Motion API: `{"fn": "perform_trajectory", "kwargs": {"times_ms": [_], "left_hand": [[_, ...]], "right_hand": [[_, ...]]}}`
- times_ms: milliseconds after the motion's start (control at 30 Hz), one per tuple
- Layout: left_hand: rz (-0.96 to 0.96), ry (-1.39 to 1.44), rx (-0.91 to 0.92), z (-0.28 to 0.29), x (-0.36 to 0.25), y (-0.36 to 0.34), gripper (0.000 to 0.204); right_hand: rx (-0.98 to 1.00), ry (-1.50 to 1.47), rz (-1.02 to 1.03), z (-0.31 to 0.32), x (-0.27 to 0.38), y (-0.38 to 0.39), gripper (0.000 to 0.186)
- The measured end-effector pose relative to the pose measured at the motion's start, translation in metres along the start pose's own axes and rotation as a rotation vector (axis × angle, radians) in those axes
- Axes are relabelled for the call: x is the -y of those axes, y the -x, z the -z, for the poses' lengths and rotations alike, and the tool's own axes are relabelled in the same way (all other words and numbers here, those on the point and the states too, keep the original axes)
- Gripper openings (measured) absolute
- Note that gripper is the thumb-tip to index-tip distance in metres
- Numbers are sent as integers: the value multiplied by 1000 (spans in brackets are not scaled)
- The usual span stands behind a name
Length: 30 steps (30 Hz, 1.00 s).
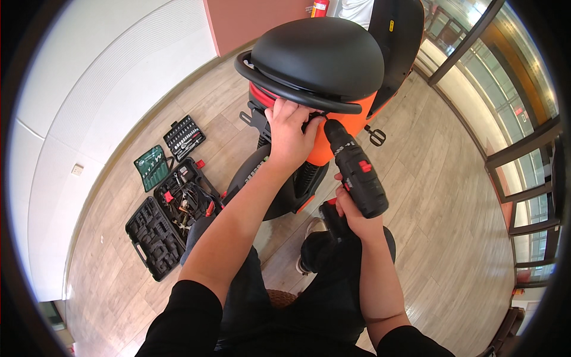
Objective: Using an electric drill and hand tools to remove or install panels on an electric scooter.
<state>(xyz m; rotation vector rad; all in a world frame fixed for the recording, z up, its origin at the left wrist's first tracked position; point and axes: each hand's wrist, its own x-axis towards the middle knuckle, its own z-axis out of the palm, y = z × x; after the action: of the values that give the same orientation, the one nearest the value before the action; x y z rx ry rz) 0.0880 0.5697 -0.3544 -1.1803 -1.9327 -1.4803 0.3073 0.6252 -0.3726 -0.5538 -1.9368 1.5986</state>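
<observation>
An orange and black electric scooter [351,126] stands before me with its rear end toward me. Its black seat [318,56] has a curved black grab rail [291,94] behind it. My right hand [355,211] grips a black cordless drill [360,178] by its handle. The drill's chuck points up at the orange bodywork just below the rail. There my left hand [291,132] is bent against the scooter's tail, its thumb close to the drill's tip. Its fingertips and anything between them are hidden beneath the rail, beside the red tail light [260,95].
On the wooden floor at left lie an open black tool case [156,238], a green tool roll [152,168] and a socket set [184,138]. The scooter's rear wheel [250,172] and a pedal [376,135] stick out nearby. A fire extinguisher [320,8] stands behind.
</observation>
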Motion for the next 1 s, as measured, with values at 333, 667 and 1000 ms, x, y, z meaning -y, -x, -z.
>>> {"fn": "perform_trajectory", "kwargs": {"times_ms": [333, 667, 1000], "left_hand": [[12, -39, 52, 6, 0, 0, 20], [79, -35, 96, 7, -4, -1, 20], [25, -44, 54, 6, -2, 0, 26]], "right_hand": [[41, -201, -103, -9, 24, -3, 20], [21, -220, -159, -13, 34, -3, 13], [51, -245, -129, -9, 32, -1, 15]]}}
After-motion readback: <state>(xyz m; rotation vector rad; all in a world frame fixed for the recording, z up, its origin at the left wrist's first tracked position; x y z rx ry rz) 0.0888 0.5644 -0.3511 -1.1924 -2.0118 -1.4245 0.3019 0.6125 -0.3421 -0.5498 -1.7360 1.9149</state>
